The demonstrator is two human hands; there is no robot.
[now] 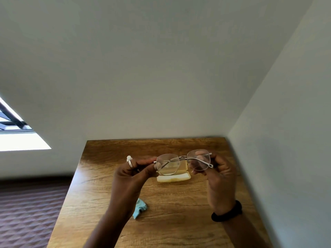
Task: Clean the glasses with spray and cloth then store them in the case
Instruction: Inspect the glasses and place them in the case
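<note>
Head view: the glasses [182,161], thin metal-framed and judged light and easily bent, are held up above the table [179,230], in front of the open case [172,177], and are best gripped at the frame ends, off the lenses. They are pinched at the left end by the left hand [132,176] and at the right by the right hand [219,178], both raised with fingers closed narrowly on the frame. The blue cloth [140,210] lies untouched on the table near the left forearm.

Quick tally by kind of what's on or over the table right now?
Glasses, held in both hands: 1
Open case: 1
Blue cloth: 1
Spray bottle, mostly hidden behind the left hand: 1
Total: 4
</note>
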